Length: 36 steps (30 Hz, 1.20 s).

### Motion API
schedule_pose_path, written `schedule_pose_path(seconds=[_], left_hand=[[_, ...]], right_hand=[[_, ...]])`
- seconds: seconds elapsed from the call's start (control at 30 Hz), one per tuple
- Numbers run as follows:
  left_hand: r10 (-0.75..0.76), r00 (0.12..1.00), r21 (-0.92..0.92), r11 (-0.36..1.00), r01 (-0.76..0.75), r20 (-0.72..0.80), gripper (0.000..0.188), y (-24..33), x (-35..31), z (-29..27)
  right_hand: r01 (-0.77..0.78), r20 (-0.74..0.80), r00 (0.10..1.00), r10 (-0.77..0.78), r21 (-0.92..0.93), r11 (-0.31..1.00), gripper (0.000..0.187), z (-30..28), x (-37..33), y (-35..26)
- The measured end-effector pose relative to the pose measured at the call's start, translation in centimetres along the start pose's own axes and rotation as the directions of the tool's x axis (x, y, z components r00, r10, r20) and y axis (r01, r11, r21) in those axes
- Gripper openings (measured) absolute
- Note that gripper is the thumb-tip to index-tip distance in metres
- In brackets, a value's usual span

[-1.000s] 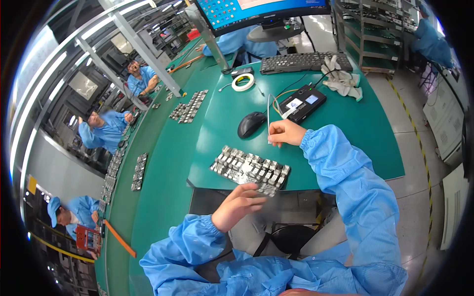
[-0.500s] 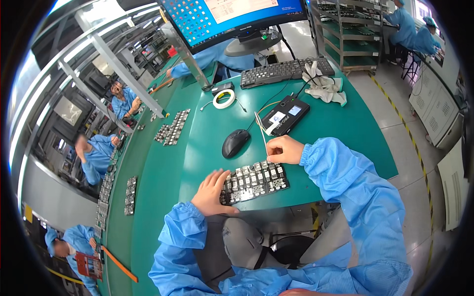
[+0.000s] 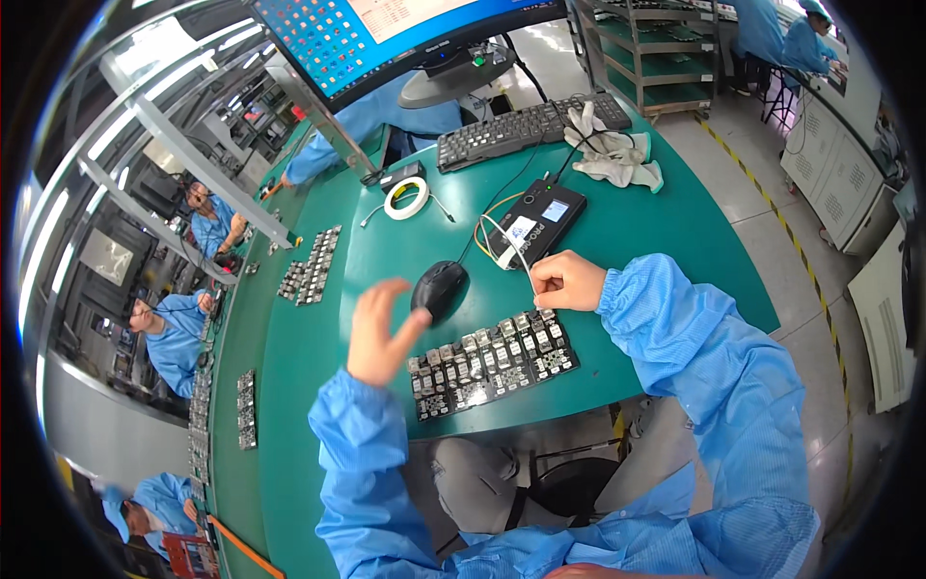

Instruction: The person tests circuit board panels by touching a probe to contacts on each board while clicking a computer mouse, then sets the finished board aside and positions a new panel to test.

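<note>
A panel of small circuit boards with silver metal connectors [image 3: 494, 367] lies near the table's front edge. My right hand [image 3: 571, 282] is just above the panel's far right corner. Its fingers are pinched on the end of a thin white cable [image 3: 518, 247], which runs back to a black handheld tester [image 3: 550, 220] with a small lit screen. The cable's tip is hidden by my fingers, so I cannot tell whether it touches a connector. My left hand [image 3: 378, 333] hovers left of the panel, fingers spread and slightly blurred, holding nothing. Close beside its thumb sits a black mouse [image 3: 441, 289].
Behind are a keyboard [image 3: 511, 135], white gloves [image 3: 612, 150], a white cable coil [image 3: 406, 197] and a monitor [image 3: 405, 39]. More circuit panels [image 3: 311, 265] lie to the left, with co-workers [image 3: 174, 338] seated beyond. A shelf rack [image 3: 656, 58] stands at the far right.
My left hand has come off the panel's left end and risen toward the mouse, fingers spreading. My right hand still pinches the cable by the panel's far right corner. The whole view has shifted slightly.
</note>
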<state>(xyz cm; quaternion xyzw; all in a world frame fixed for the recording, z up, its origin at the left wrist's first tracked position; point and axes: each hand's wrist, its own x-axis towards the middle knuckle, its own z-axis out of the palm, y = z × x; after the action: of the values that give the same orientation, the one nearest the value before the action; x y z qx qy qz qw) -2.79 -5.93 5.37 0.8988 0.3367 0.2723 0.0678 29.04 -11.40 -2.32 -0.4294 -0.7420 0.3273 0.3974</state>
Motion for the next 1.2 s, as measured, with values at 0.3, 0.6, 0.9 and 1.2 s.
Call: schedule_pose_path(seconds=[0.3,0.6,0.9,1.2], left_hand=[[-0.341,0.922,-0.356,0.897,0.262,-0.182,0.023,-10.5,3.1,6.5],[-0.178,0.979,-0.19,0.969,0.157,-0.102,0.022,-9.7,3.3,7.0],[0.111,0.976,-0.231,0.971,-0.066,0.188,0.056,-7.5,2.0,6.4],[0.112,0.977,-0.264,0.963,-0.061,0.181,0.062,-6.5,2.1,6.0]], right_hand=[[0.039,0.122,0.992,-0.043,0.032,0.999,0.013,0.8,0.3,-0.2],[0.057,0.134,0.989,-0.055,-0.015,0.998,0.013,0.4,0.9,-0.7],[0.231,0.17,0.963,-0.209,-0.12,0.965,0.015,1.2,0.2,-0.5],[0.202,0.199,0.963,-0.179,-0.103,0.974,0.014,0.7,0.1,-0.7]])
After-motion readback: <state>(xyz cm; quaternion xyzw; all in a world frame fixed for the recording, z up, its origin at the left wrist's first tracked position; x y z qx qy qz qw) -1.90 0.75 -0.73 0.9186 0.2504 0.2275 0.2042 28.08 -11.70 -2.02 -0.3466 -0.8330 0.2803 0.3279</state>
